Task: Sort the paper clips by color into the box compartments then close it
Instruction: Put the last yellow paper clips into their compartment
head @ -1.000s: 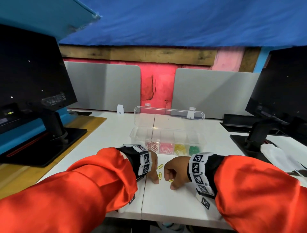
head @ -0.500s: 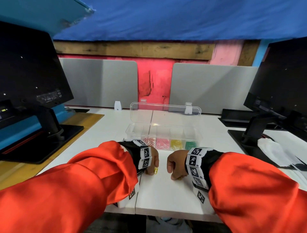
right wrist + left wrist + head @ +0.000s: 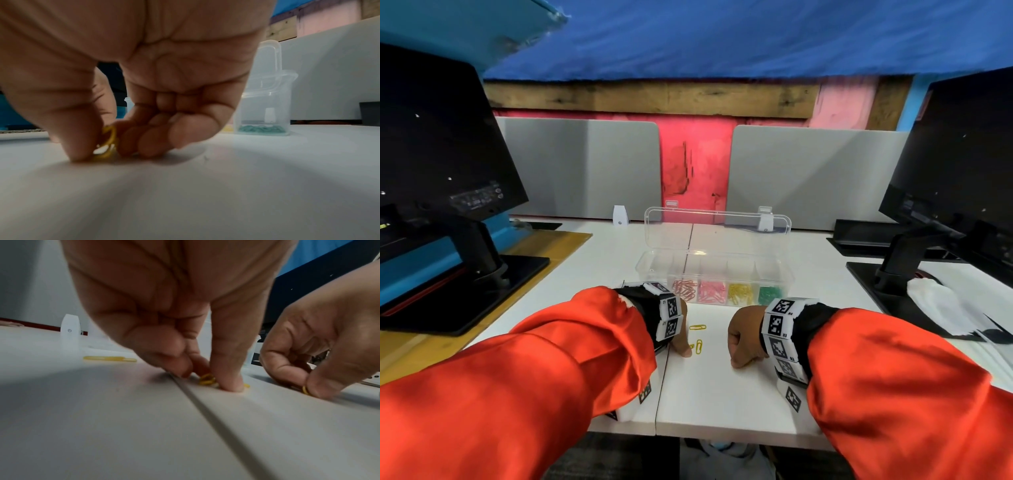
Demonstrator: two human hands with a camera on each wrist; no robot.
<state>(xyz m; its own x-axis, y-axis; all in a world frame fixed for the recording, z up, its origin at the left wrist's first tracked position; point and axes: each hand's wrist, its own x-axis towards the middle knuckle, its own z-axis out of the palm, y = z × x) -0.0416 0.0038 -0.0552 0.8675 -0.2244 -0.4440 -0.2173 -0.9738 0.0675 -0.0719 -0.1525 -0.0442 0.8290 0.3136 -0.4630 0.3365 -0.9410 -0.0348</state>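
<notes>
Right hand (image 3: 131, 129) is pinching yellow clips (image 3: 107, 142) off the desk (image 3: 722, 394); left hand (image 3: 185, 353) is pinning another clip (image 3: 206, 380) under curled fingertips. Better to be sliding each clip up onto an edge — then carrying them to the open box (image 3: 714, 274), yellow compartment.

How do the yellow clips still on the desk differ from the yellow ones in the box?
The loose yellow clips lie singly on the bare desk between the hands; the boxed yellow clips are heaped in one compartment of the clear box. Loose ones sit nearer the person, the boxed ones farther. Both look the same colour and shape.
</notes>
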